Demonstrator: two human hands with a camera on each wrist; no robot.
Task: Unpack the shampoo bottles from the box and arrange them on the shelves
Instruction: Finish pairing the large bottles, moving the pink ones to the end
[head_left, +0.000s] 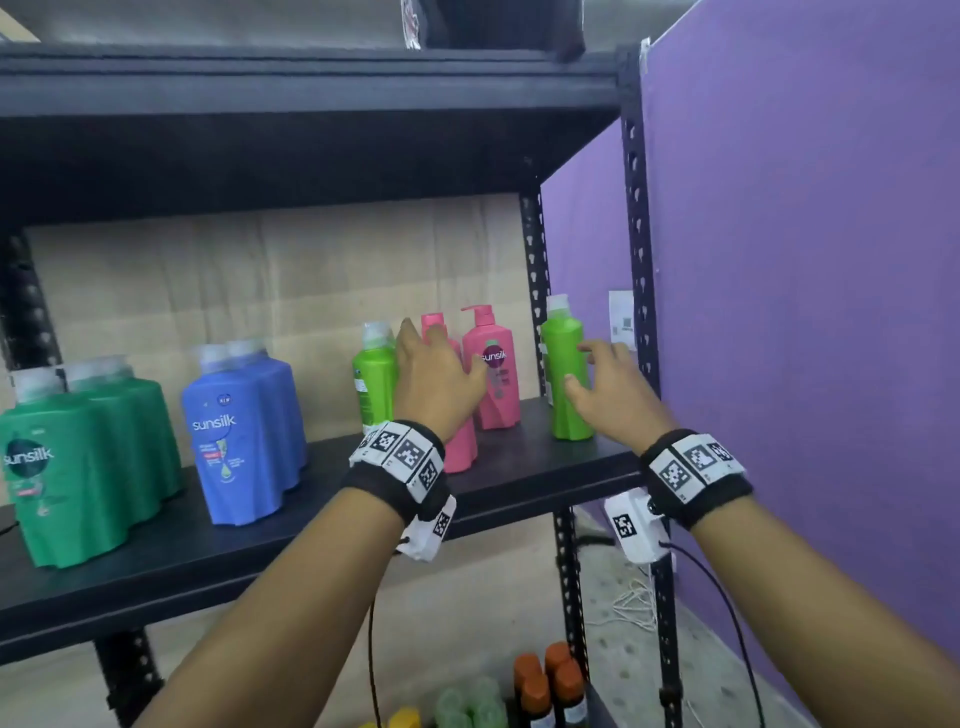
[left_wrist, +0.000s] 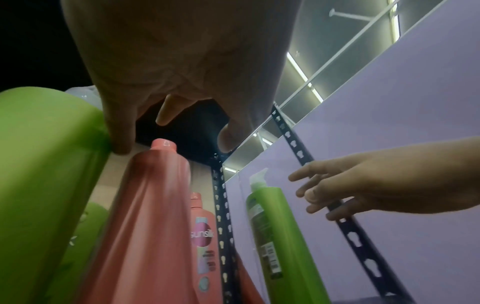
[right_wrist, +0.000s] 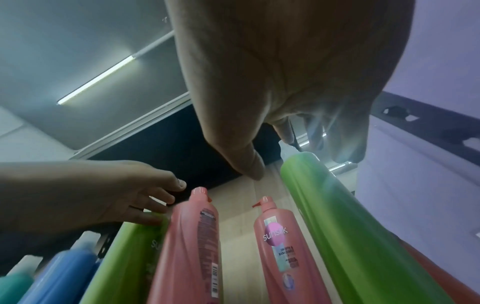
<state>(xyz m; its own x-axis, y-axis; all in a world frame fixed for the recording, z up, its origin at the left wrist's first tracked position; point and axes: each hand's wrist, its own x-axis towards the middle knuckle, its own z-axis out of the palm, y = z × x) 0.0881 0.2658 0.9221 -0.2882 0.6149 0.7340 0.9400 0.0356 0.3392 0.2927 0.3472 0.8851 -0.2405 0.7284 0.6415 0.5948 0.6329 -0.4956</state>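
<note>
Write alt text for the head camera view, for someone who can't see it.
Two open hands reach among upright shampoo bottles on a black shelf: the left hand by a pink bottle, the right hand beside a light green bottle.

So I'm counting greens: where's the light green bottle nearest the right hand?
Head view: light green bottle stands at the shelf's right end, beside the purple wall, right of the pink bottles.

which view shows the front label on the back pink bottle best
The right wrist view: the pink bottle faces the camera, unobstructed, logo and label text sharp. The head view shows the label smaller, with the left hand partly over it. The left wrist view shows only a narrow slice.
</note>
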